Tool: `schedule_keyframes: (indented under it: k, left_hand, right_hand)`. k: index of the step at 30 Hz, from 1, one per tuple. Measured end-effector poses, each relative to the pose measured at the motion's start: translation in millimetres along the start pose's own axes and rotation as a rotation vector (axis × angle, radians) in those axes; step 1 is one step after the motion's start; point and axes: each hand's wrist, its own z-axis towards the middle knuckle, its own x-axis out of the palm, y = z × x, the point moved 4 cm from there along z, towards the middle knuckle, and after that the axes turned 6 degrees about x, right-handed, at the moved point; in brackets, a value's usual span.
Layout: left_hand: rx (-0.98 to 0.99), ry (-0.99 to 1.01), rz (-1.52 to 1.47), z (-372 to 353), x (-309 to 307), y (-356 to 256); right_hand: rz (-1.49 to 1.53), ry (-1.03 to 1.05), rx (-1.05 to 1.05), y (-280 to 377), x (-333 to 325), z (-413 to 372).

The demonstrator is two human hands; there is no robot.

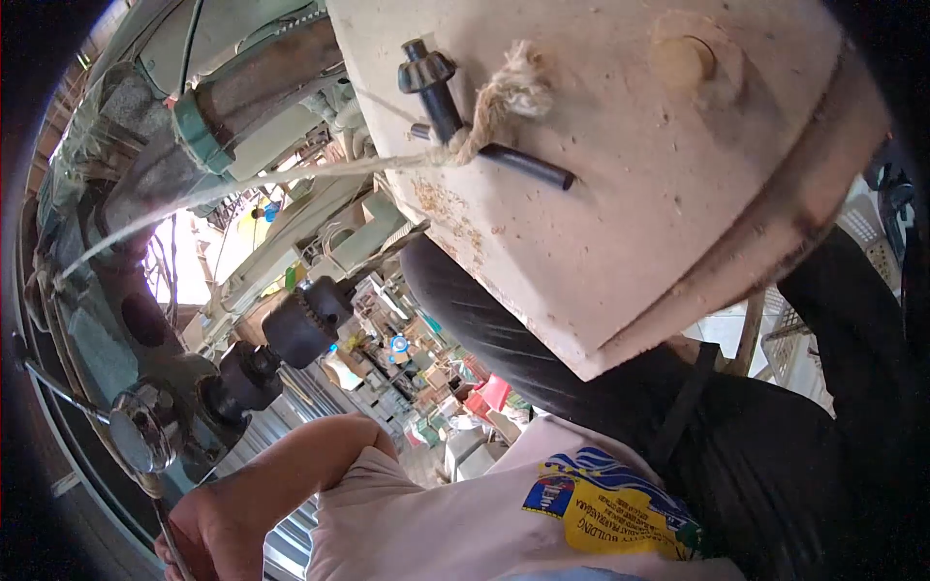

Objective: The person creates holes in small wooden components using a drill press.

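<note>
At the lower left, my left hand (pixel 208 533) is closed round a thin metal feed lever (pixel 174 544) of a drill press. That lever runs up to a shiny round hub (pixel 142 426) on the machine. To the right of the hub is the dark drill chuck (pixel 300 321); I cannot make out a bit in it. A black chuck key (pixel 441 102) with a cross bar lies on a pale, worn board (pixel 620 261) at the top. Tied to it is a frayed string (pixel 291 174) stretching left to the machine. My right hand is out of view.
The drill press body (pixel 160 155) fills the left side. My pale printed shirt (pixel 436 523) and black trousers (pixel 504 329) show below the board. Cluttered boxes and goods (pixel 387 378) stand in the background. A pale perforated crate (pixel 790 334) is at the right.
</note>
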Motion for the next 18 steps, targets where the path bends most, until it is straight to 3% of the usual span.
schedule_keyframes:
  k: [6, 7, 8, 9, 12, 13, 16, 18]
  left_hand:
    - [-0.326, -0.298, -0.092, 1.0, -32.7, 6.4]
    - [-0.307, -0.228, 0.110, -5.6, -16.1, -4.9]
    - [-0.344, -0.169, -0.364, -5.3, -28.0, -5.4]
    - [-0.345, -0.060, -0.210, -3.2, -31.5, -5.8]
    - [-0.368, -0.175, -0.207, -8.2, -25.5, -9.0]
    - [-0.334, -0.111, -0.282, -9.6, -32.7, -4.4]
    - [-0.410, -0.202, -0.278, -26.7, -42.6, 1.3]
    - [-0.453, -0.287, -0.247, -36.5, -50.1, 12.0]
  right_hand:
    - [-0.241, 0.062, -0.099, 37.1, 44.5, 31.2]
    - [-0.297, 0.063, -0.145, 52.4, 54.5, 39.7]
    - [-0.356, 0.064, -0.188, 68.4, 66.5, 49.2]
    - [-0.419, 0.057, -0.223, 84.2, 75.4, 58.3]
    - [-0.572, 0.049, -0.323, 127.6, 117.1, 86.7]
    - [-0.608, 0.044, -0.351, 139.9, 133.0, 97.6]
    - [-0.577, -0.009, -0.408, 157.6, 181.2, 144.6]
    - [-0.399, -0.093, -0.398, 166.3, 214.3, 191.2]
